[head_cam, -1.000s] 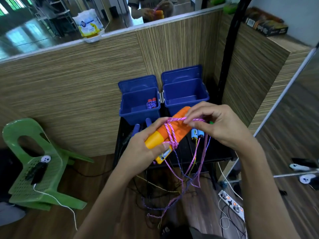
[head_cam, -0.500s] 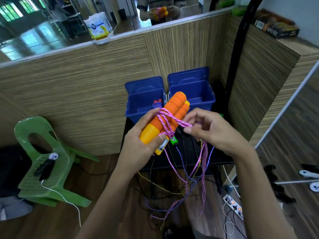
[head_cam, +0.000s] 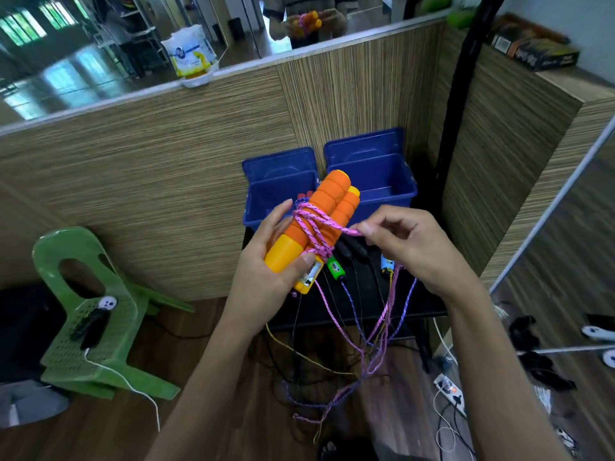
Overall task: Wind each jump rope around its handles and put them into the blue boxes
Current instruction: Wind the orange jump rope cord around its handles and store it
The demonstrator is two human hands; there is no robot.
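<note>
While the left hand (head_cam: 266, 271) grips the orange handles (head_cam: 319, 221), the right hand (head_cam: 409, 247) pinches the pink rope (head_cam: 316, 224) wound around them.

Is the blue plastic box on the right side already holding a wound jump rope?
No, the right blue plastic box shows only its bare floor, while the orange foam handles are in the left hand.

Black table (head_cam: 429, 304), two open blue boxes (head_cam: 376, 174) at its back, green-handled rope (head_cam: 334, 267), black handles (head_cam: 349, 249) in front.
</note>
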